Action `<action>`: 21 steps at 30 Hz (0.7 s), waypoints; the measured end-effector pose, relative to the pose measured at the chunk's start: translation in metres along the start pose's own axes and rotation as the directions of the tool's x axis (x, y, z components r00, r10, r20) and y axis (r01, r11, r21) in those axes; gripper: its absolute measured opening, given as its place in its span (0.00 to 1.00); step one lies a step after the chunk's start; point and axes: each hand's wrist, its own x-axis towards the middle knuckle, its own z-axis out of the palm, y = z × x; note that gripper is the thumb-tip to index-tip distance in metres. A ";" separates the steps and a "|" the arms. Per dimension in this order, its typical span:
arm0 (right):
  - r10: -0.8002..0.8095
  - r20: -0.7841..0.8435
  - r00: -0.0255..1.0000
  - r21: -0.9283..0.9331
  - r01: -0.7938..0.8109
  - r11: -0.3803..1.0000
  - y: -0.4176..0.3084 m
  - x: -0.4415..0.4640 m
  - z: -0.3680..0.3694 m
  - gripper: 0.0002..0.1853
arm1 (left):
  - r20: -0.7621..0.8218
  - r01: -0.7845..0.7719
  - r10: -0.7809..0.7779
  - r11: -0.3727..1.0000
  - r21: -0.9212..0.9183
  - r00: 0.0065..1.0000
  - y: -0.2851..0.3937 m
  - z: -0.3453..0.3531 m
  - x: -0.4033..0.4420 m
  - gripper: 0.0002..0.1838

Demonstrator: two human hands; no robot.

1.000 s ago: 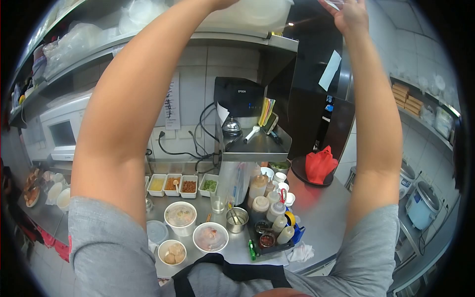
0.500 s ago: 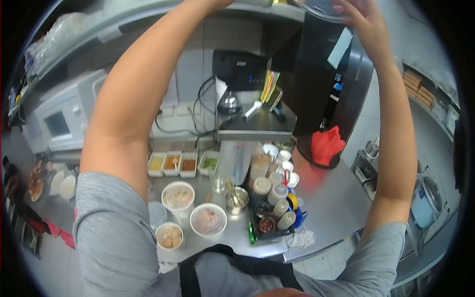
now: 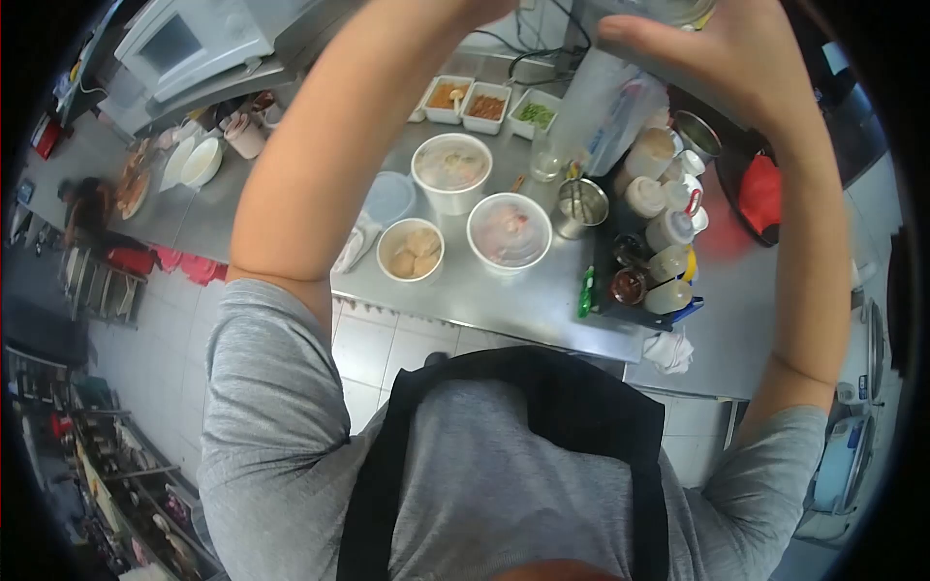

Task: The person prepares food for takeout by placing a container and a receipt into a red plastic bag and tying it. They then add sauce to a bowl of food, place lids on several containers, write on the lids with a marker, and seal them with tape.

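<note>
At the top edge, my right hand [image 3: 731, 58] grips a clear round plastic lid [image 3: 678, 10], its thumb stretched along the near side; the upper part of the lid is cut off. My left forearm reaches up past the top edge, so the left hand itself is out of view. Below on the steel counter stand two white tubs with clear covers, a rear tub [image 3: 451, 167] and a front tub [image 3: 509, 230]. A smaller white bowl [image 3: 412, 250] holds several pale round pieces. A translucent flat lid [image 3: 390, 198] lies beside it.
White trays [image 3: 485, 105] of chopped ingredients line the back. A steel pot [image 3: 581, 207] with utensils stands beside a black caddy [image 3: 620, 308] of sauce bottles. A green bottle [image 3: 587, 290] and white cloth [image 3: 668, 352] are near the front edge. A microwave [image 3: 194, 48] sits upper left.
My view has tilted down and turned left, so the counter shows higher and further right. The right hand still holds the clear lid, and the left hand has left the view.
</note>
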 end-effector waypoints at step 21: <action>0.143 0.748 0.648 0.513 -0.701 0.495 -0.267 -0.159 0.236 0.42 | -0.700 0.890 -0.687 0.424 -0.167 0.196 -0.053 -0.093 -0.409 0.22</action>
